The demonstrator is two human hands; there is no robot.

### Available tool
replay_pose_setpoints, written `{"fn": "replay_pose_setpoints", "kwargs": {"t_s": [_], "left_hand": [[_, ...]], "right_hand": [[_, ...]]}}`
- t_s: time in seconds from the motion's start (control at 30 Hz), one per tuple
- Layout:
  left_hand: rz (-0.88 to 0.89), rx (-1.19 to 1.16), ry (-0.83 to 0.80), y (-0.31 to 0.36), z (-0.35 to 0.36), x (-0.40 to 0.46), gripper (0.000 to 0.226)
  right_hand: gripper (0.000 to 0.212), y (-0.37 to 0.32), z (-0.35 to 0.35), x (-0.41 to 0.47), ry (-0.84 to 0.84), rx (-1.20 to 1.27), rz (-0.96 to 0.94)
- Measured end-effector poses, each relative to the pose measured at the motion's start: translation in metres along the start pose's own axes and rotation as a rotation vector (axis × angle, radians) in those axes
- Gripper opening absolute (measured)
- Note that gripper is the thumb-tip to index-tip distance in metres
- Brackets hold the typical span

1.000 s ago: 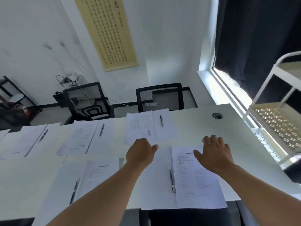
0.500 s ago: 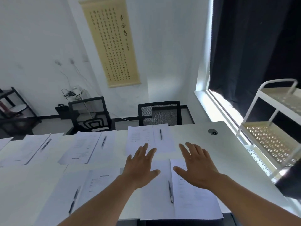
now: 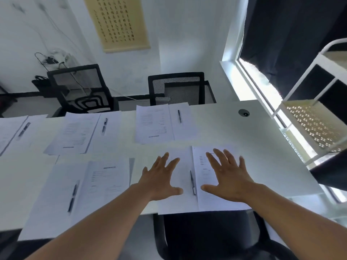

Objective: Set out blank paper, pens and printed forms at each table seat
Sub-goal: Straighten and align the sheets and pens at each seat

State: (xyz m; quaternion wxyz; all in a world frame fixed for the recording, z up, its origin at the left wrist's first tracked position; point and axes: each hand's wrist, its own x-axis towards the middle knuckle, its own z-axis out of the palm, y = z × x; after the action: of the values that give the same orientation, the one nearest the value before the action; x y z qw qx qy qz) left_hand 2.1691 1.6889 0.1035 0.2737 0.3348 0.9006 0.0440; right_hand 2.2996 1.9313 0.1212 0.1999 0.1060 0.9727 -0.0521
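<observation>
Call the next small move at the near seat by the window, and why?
Probably lift both hands clear and move on. The left hand and right hand are spread, fingers straight, holding nothing, over the blank white sheet and white printed form, with the dark slim pen lying between them; this seat looks complete.

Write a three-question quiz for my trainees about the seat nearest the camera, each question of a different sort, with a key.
1. True or false: the pen lies between the left hand and the right hand.
2. The printed form lies under which hand? A left, B right.
3. Fill in: the fingers of both hands are ____ (spread or curled).

Key: 1 true; 2 B; 3 spread.
</observation>
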Motion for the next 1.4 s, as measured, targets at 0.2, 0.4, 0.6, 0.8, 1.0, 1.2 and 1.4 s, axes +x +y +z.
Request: {"fn": "replay_pose_setpoints", "kwargs": {"t_s": [0.2,0.4,0.6,0.8,1.0,1.2,1.4], "left_hand": [[-0.036,0.007,-0.082,-0.006,0.02,0.022,0.122],[-0.008,0.069,-0.168,-0.002,0.048,0.053,0.125],[0.049,0.167,-0.233,-0.004,0.069,0.077,0.132],[0.044,0.221,-0.232,-0.004,0.09,0.094,0.14],[0.008,0.132,-0.217,0.001,0.112,0.097,0.127],[-0.02,0.107,-0.215,0.012,0.112,0.101,0.125],[-0.027,0.095,-0.212,0.021,0.115,0.101,0.126]], "right_hand": [[0.125,0.022,0.029,0.029,-0.095,0.001,-0.015],[0.127,0.048,0.064,0.052,-0.204,-0.005,-0.045],[0.128,0.058,0.082,0.071,-0.274,-0.002,-0.075],[0.128,0.069,0.1,0.084,-0.306,-0.001,-0.1],[0.124,0.081,0.119,0.089,-0.305,-0.046,-0.117],[0.12,0.092,0.125,0.092,-0.28,-0.091,-0.128],[0.118,0.106,0.122,0.09,-0.301,-0.106,-0.149]]}}
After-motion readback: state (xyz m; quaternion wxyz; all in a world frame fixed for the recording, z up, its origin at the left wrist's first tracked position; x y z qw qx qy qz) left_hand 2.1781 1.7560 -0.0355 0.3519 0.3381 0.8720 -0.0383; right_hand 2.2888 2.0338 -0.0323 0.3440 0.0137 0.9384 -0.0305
